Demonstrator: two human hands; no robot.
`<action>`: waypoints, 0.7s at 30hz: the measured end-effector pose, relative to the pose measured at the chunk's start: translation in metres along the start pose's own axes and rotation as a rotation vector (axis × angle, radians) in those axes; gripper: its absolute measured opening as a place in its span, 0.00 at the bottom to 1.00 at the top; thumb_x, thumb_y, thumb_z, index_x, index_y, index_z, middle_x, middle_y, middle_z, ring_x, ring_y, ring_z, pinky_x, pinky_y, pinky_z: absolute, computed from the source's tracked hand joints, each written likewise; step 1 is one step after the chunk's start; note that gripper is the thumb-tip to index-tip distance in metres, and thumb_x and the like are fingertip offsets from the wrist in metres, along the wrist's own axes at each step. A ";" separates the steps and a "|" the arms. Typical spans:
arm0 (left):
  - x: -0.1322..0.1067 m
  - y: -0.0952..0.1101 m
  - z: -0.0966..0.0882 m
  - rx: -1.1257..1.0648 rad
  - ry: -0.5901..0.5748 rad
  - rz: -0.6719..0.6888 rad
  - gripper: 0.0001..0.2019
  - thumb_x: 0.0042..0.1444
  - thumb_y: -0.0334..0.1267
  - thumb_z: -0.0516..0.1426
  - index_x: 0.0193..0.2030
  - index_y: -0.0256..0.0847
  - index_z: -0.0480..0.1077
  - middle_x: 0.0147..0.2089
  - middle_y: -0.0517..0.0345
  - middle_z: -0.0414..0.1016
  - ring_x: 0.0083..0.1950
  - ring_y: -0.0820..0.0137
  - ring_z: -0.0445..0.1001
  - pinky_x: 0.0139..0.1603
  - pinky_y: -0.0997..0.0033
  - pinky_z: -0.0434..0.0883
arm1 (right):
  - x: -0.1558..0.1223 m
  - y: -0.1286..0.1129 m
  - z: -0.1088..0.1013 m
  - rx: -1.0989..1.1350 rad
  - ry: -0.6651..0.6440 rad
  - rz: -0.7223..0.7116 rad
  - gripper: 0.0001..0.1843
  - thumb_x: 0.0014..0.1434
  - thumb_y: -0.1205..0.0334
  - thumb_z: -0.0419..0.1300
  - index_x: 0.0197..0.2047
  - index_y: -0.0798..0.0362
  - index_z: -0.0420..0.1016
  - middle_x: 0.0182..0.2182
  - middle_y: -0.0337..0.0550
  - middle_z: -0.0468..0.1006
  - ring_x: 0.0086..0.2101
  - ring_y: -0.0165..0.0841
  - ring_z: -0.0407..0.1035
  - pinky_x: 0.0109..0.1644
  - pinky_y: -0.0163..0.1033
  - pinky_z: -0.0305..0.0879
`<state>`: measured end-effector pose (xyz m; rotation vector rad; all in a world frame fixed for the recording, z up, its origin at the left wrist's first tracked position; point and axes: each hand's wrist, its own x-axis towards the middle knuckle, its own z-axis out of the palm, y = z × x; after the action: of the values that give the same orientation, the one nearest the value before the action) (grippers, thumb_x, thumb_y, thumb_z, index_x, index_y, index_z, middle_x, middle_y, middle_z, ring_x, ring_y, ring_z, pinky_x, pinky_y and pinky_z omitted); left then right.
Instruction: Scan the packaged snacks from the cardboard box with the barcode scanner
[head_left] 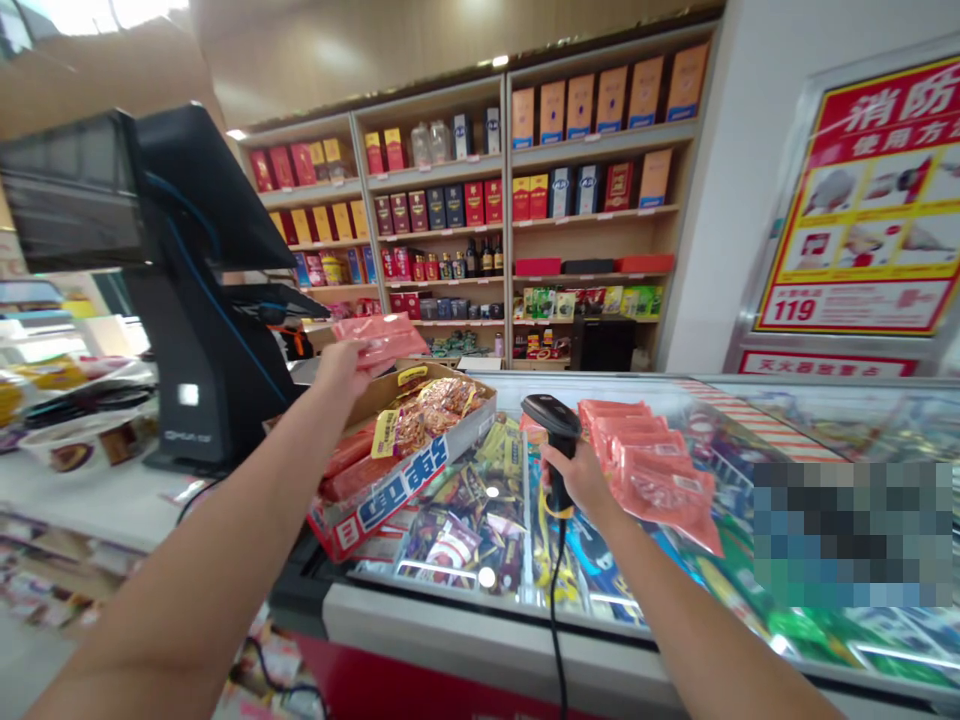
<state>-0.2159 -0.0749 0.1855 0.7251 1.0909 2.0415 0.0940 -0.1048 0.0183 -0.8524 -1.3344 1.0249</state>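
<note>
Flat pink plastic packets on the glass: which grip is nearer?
Right. The right grip is just left of the packets; the left grip is farther, by the open red-and-white cardboard box.

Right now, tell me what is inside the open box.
The box holds shiny snack packets and red packets; what lies beneath them is covered.

Left hand (351, 366): you pinch a pink packet (386, 336) above the far left part of an open cardboard box (409, 497) holding snack packs (412, 425). Right hand (576, 472): you grip a black scanner (553, 418) over the glass-topped case (465, 622); its cord (556, 610) hangs past the front edge. Overlapping pink packs (656, 465) lie on the glass, just right of the scanner. Dark terminal (202, 320) stands left of the box; stocked shelves (442, 232) span the back wall.
</note>
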 end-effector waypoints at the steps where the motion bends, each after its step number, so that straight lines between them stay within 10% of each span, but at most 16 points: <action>1: -0.012 -0.012 0.008 -0.073 -0.039 -0.077 0.12 0.53 0.21 0.54 0.43 0.37 0.67 0.36 0.53 0.75 0.38 0.67 0.78 0.41 0.60 0.79 | -0.001 -0.002 -0.001 0.035 -0.016 -0.003 0.16 0.48 0.50 0.64 0.22 0.53 0.68 0.13 0.36 0.69 0.14 0.30 0.64 0.19 0.36 0.64; 11: -0.089 -0.186 0.040 -0.202 -0.248 -0.251 0.15 0.56 0.39 0.59 0.51 0.46 0.67 0.41 0.58 0.77 0.40 0.69 0.78 0.43 0.69 0.76 | -0.002 -0.011 -0.006 0.022 -0.130 0.066 0.16 0.49 0.50 0.63 0.20 0.53 0.69 0.13 0.37 0.70 0.14 0.30 0.65 0.19 0.35 0.63; 21: -0.085 -0.208 0.029 -0.139 -0.329 -0.168 0.22 0.53 0.52 0.62 0.52 0.48 0.67 0.43 0.58 0.77 0.43 0.67 0.78 0.39 0.73 0.72 | -0.015 -0.020 0.009 -0.162 -0.252 0.123 0.12 0.47 0.54 0.64 0.24 0.52 0.68 0.14 0.34 0.69 0.13 0.29 0.64 0.18 0.34 0.61</action>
<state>-0.0775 -0.0456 0.0085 0.8328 0.7867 1.7598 0.0875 -0.1261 0.0322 -0.9596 -1.6100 1.1611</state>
